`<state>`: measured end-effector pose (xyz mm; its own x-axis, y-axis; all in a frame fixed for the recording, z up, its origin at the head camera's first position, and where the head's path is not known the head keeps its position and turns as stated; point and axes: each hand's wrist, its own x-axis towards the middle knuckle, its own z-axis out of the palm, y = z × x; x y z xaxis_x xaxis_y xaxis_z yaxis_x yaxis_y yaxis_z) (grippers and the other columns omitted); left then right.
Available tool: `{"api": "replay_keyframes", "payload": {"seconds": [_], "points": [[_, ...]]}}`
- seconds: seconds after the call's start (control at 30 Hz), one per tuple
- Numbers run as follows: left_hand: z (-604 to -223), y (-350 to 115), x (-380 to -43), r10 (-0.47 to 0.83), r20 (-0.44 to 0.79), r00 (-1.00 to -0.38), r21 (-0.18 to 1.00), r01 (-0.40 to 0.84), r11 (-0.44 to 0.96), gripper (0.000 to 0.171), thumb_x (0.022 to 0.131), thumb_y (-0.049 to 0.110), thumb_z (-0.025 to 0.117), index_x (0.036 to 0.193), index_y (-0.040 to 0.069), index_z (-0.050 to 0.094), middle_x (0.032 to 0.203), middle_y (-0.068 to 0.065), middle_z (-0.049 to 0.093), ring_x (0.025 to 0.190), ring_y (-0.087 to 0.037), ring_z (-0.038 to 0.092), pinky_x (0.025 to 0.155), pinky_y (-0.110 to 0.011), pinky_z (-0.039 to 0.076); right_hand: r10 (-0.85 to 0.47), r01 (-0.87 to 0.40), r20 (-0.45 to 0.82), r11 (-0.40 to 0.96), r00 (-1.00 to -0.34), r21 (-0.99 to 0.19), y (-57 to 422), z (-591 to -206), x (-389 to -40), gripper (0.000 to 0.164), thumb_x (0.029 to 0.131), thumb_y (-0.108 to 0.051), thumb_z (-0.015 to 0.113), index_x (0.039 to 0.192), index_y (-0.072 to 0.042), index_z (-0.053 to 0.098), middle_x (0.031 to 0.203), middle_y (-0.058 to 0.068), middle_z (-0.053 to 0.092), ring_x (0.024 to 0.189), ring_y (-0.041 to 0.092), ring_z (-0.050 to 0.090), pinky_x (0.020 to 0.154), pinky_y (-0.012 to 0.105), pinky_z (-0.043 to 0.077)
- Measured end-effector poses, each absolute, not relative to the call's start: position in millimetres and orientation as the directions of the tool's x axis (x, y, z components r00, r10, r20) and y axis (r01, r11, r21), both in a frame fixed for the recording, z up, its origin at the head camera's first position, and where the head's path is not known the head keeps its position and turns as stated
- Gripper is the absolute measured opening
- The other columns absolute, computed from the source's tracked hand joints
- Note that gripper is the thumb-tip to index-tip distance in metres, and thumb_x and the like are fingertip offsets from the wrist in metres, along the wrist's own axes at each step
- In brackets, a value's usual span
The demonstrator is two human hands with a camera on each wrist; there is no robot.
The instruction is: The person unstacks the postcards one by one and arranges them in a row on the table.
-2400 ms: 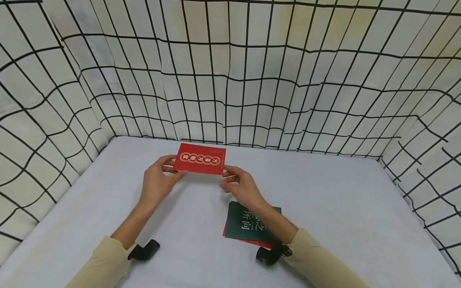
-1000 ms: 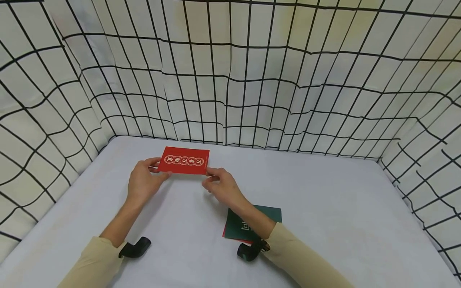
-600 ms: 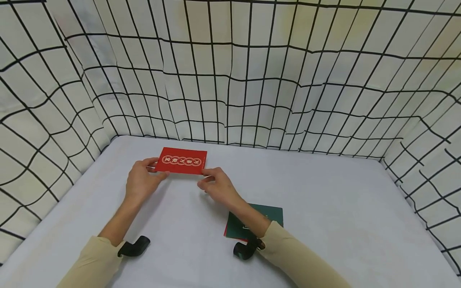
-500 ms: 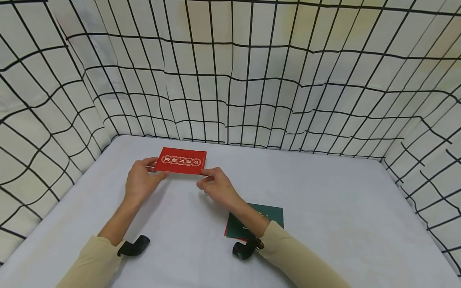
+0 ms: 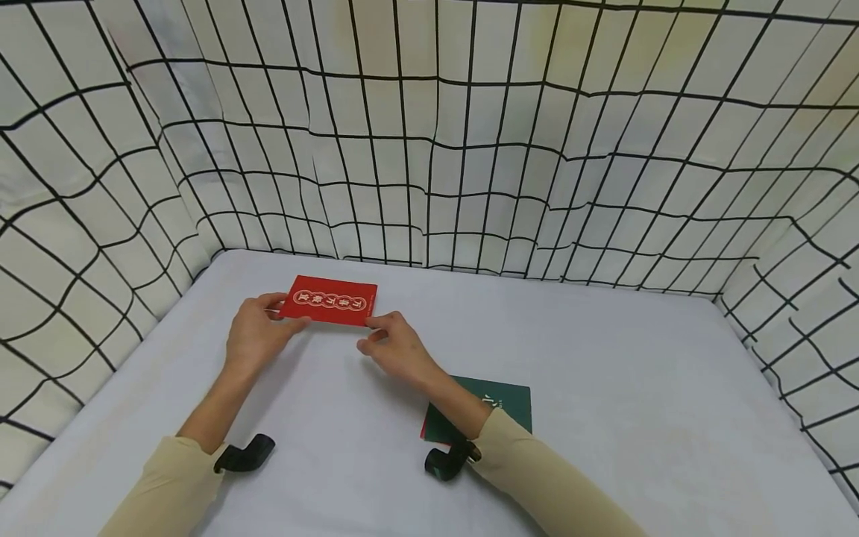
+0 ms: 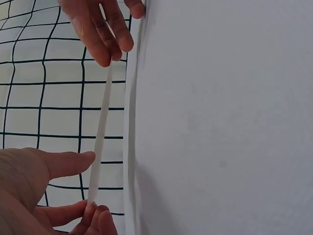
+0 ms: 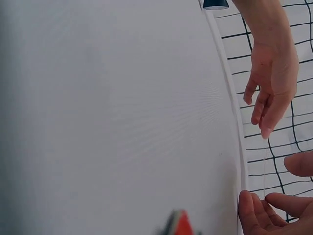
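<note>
A thin red card (image 5: 329,300) with a row of ringed white characters is held tilted above the table. My left hand (image 5: 257,332) grips its left end, thumb on the near edge. At its near right corner my right hand (image 5: 400,349) holds on with the fingertips, while the thumb looks apart from it. In the left wrist view the card (image 6: 100,132) is an edge-on pale strip between both hands. The right wrist view shows it only as a faint thin line. Under my right forearm lies a green card (image 5: 513,406) with white characters, partly covered.
Below the green card a red edge (image 5: 423,431) peeks out. A white cloth covers the table (image 5: 637,395). White walls with a black grid (image 5: 470,149) stand behind and at both sides. Black wrist mounts (image 5: 246,455) stick out from both sleeves.
Both hands have carried the red card to the left, and more slowly in the last half second. The green card has stayed put, with my right forearm passing further over it.
</note>
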<state>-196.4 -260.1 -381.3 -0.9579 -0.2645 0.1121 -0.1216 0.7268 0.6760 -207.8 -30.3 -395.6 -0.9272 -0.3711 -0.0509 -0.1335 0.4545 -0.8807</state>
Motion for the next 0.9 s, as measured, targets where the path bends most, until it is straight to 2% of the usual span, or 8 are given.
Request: {"api": "replay_keyframes", "payload": {"seconds": [0.37,0.63,0.9], "points": [[-381,-279,-190,-0.275,0.1,-0.956,0.665,-0.142,0.733,0.064,0.094,0.019,0.071,0.145,-0.013,0.049,0.134,-0.034,0.055,0.117,-0.045,0.056,0.07,-0.024,0.045,-0.421,-0.163,-0.06,0.474,-0.905,-0.865,-46,-394,-207,0.045,0.098,-0.022,0.07,0.14,-0.006,0.065,0.135,0.01,0.06,0.114,0.02,0.064,0.082,0.026,0.057],[-387,-290,-193,-0.306,0.075,-0.949,0.689,-0.172,0.704,0.063,0.095,0.014,0.069,0.146,-0.015,0.047,0.133,-0.036,0.053,0.117,-0.046,0.054,0.068,-0.022,0.044,-0.472,-0.23,-0.042,0.503,-0.88,-0.833,-57,-391,-205,0.045,0.099,-0.022,0.068,0.141,-0.004,0.064,0.14,0.009,0.061,0.119,0.02,0.065,0.09,0.025,0.057],[-393,-300,-199,-0.303,0.061,-0.951,0.685,-0.181,0.706,0.061,0.096,0.012,0.067,0.145,-0.018,0.045,0.135,-0.038,0.052,0.117,-0.046,0.053,0.072,-0.026,0.046,-0.491,-0.262,-0.036,0.524,-0.87,-0.81,-67,-391,-208,0.045,0.1,-0.021,0.066,0.142,-0.005,0.063,0.141,0.009,0.062,0.121,0.02,0.064,0.095,0.025,0.056]]}}
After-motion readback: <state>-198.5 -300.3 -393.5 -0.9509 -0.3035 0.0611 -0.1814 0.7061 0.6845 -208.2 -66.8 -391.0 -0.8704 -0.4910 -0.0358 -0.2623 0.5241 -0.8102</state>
